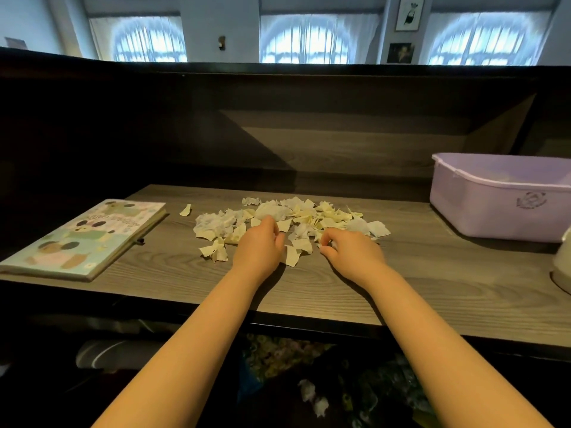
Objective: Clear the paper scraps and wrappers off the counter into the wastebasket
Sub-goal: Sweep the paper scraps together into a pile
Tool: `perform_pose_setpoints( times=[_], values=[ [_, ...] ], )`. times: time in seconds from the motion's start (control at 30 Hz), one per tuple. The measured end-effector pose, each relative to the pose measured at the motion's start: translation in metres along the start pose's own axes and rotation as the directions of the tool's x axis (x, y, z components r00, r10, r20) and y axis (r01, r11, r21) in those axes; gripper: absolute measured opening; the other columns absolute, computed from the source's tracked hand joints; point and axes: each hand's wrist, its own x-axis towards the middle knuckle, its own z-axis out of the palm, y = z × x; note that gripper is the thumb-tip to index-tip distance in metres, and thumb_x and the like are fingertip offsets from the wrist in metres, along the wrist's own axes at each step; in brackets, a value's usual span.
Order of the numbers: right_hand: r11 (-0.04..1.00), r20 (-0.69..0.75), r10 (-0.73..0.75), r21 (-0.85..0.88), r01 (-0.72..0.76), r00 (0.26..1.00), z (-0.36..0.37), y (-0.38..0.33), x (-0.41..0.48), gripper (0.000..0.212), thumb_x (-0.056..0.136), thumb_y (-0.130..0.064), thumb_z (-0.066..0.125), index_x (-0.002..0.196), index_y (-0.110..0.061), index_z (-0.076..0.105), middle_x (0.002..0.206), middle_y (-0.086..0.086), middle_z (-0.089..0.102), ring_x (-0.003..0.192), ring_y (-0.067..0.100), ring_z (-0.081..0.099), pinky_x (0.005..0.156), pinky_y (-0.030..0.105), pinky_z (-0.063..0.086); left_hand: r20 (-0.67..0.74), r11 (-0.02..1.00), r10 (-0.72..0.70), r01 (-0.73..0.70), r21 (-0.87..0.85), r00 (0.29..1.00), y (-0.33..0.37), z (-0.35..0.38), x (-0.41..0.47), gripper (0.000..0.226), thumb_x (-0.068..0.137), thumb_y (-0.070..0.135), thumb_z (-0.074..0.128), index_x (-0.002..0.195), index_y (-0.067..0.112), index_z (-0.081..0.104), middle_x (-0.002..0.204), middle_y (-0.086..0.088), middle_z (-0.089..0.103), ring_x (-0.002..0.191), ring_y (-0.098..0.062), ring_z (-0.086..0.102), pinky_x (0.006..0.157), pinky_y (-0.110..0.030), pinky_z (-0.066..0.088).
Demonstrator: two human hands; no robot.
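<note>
Both hands down at the near edge of the loose heap of torn cream and white paper scraps [287,223] mid-counter, left hand [259,245] curled, grip unclear, right hand [349,251] pinching a scrap; risk of light pieces slipping loose, missing the lilac plastic wastebasket [494,208] at right.

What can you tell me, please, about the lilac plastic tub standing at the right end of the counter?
The lilac tub is a rectangular bin of pale, slightly translucent plastic with rounded corners and a rolled rim. A round embossed emblem marks its near wall. It stands upright on the wooden counter, open at the top, its right part cut off by the picture's edge. Neither hand touches it, and the paper scraps lie apart to its left.
</note>
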Motion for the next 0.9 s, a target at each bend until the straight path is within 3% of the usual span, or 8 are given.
perform_pose_setpoints(
  times=[0.2, 0.3, 0.53, 0.67, 0.77, 0.9],
  values=[
    [1.000, -0.013, 0.024, -0.009, -0.024, 1.000, 0.002, -0.001, 0.002, 0.015, 0.097, -0.029, 0.044, 0.105, -0.027, 0.056, 0.102, -0.003, 0.062, 0.087, 0.015, 0.053, 0.068, 0.030, 0.044, 0.164, 0.959, 0.082, -0.123, 0.255, 0.983, 0.008, 0.002, -0.007, 0.048, 0.084, 0.057, 0.055, 0.103, 0.013, 0.055, 0.098, -0.001, 0.057, 0.089, -0.018, 0.055, 0.073, -0.030, 0.045],
    [0.999, -0.034, 0.039, 0.015, -0.039, 0.999, 0.003, 0.000, 0.001, 0.015, 0.096, -0.027, 0.045, 0.103, -0.025, 0.058, 0.103, -0.002, 0.062, 0.089, 0.015, 0.052, 0.069, 0.030, 0.044, 0.187, 0.950, 0.097, -0.147, 0.275, 0.977, 0.008, 0.001, -0.009, 0.040, 0.089, 0.047, 0.053, 0.107, 0.011, 0.054, 0.103, -0.005, 0.059, 0.093, -0.022, 0.056, 0.078, -0.033, 0.045],
    [0.965, -0.146, 0.121, 0.251, -0.082, 0.982, -0.005, 0.002, -0.007, 0.015, 0.098, -0.023, 0.039, 0.101, -0.018, 0.052, 0.094, 0.002, 0.059, 0.083, 0.019, 0.054, 0.068, 0.033, 0.044, 0.224, 0.958, 0.099, -0.154, 0.244, 0.969, 0.008, -0.001, -0.010, 0.027, 0.095, 0.030, 0.045, 0.103, 0.007, 0.058, 0.100, -0.011, 0.064, 0.092, -0.026, 0.058, 0.077, -0.035, 0.045],
    [0.961, -0.171, 0.119, 0.266, -0.071, 0.978, -0.006, 0.001, -0.009, 0.015, 0.098, -0.024, 0.038, 0.101, -0.018, 0.052, 0.089, 0.002, 0.060, 0.079, 0.019, 0.056, 0.069, 0.036, 0.048, 0.165, 0.985, 0.061, -0.086, 0.149, 0.984, 0.005, 0.000, -0.011, 0.041, 0.093, 0.042, 0.049, 0.118, 0.010, 0.050, 0.112, -0.007, 0.062, 0.100, -0.024, 0.057, 0.081, -0.034, 0.046],
    [0.962, -0.190, 0.114, 0.268, -0.061, 0.975, -0.005, 0.002, -0.010, 0.013, 0.098, -0.024, 0.039, 0.099, -0.019, 0.051, 0.087, 0.002, 0.059, 0.077, 0.019, 0.056, 0.069, 0.037, 0.048, 0.188, 0.957, 0.066, -0.115, 0.265, 0.980, 0.007, 0.003, -0.010, 0.065, 0.082, 0.063, 0.052, 0.121, 0.011, 0.051, 0.117, -0.005, 0.059, 0.104, -0.022, 0.057, 0.083, -0.033, 0.047],
    [0.964, -0.184, 0.099, 0.262, -0.048, 0.978, -0.004, 0.002, -0.010, 0.013, 0.098, -0.024, 0.040, 0.099, -0.019, 0.051, 0.091, 0.003, 0.060, 0.081, 0.021, 0.057, 0.072, 0.040, 0.050, 0.230, 0.944, 0.060, -0.131, 0.304, 0.971, 0.008, 0.004, -0.008, 0.058, 0.084, 0.062, 0.050, 0.113, 0.012, 0.055, 0.110, -0.005, 0.060, 0.096, -0.021, 0.056, 0.077, -0.033, 0.048]
  ],
)
